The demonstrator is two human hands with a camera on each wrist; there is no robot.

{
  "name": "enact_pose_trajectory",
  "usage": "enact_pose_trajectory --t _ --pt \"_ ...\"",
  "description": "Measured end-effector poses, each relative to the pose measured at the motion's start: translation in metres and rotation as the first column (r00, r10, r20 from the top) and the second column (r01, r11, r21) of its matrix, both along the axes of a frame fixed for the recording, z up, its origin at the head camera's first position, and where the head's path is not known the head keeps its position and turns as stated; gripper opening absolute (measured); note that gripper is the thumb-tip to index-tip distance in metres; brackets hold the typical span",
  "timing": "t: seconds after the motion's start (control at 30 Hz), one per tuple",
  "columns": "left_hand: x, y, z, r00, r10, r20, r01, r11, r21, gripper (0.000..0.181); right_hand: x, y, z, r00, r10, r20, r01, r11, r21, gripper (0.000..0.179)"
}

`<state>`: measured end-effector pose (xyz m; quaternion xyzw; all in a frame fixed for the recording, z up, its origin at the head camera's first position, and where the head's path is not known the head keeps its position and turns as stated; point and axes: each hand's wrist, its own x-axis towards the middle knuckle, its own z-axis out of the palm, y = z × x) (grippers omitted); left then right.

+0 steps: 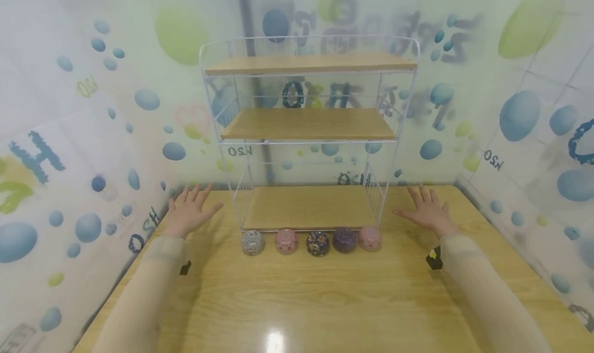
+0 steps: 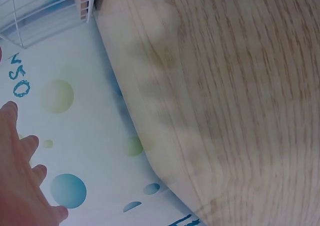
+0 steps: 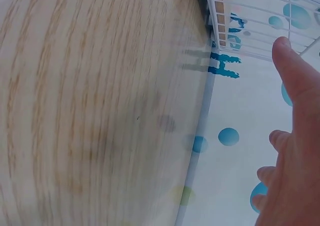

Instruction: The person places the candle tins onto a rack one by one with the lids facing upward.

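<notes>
My left hand [image 1: 189,211] is spread with fingers apart, left of a white wire rack [image 1: 308,140] with three wooden shelves. On the rack's other side my right hand [image 1: 428,212] is spread the same way. Neither holds anything. Along the rack's front edge stands a row of small round tins: a grey-white patterned tin [image 1: 252,242], a pink tin [image 1: 286,241], a dark floral tin [image 1: 317,243], a purple tin [image 1: 344,240] and another pink tin [image 1: 369,238]. Both wrist views show the fingers above the wood, with part of the rack [image 2: 50,33] at the top.
The wooden table [image 1: 297,296] reaches back to a wall [image 1: 306,7] printed with blue and green dots and lettering. Similar walls close in at the left [image 1: 69,152] and right [image 1: 533,152]. All three rack shelves show bare wood.
</notes>
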<state>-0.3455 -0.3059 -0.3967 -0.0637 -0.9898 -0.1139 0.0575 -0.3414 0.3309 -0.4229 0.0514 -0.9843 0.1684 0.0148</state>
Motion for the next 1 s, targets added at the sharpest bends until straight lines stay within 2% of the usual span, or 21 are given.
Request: enact_pose_trajectory --t 0.33,0.6,0.77,1.0 --pt "0.0015 -0.0029 0.0060 1.000 0.010 -0.013 -0.010 1.000 -0.003 0.082 -0.0030 -0.0015 -0.0010 1.000 -0.002 0.004 0.001 1.000 0.023 0.103" --pt "0.0019 -0.0037 0.0070 1.000 0.003 0.014 -0.004 1.000 0.015 0.084 -0.0054 -0.0009 0.0044 1.000 0.005 -0.003 -0.005 0.999 0.041 0.100" --pt "-0.0009 0.0002 0.0070 1.000 -0.016 0.017 0.016 1.000 0.005 0.084 -0.0022 0.0034 0.0008 1.000 -0.004 0.003 0.003 0.999 0.041 0.099" --pt "-0.0011 0.0022 0.0060 1.000 -0.004 0.008 0.004 1.000 -0.007 0.086 -0.0025 0.0033 -0.0025 1.000 0.004 0.002 -0.004 0.999 0.035 0.100"
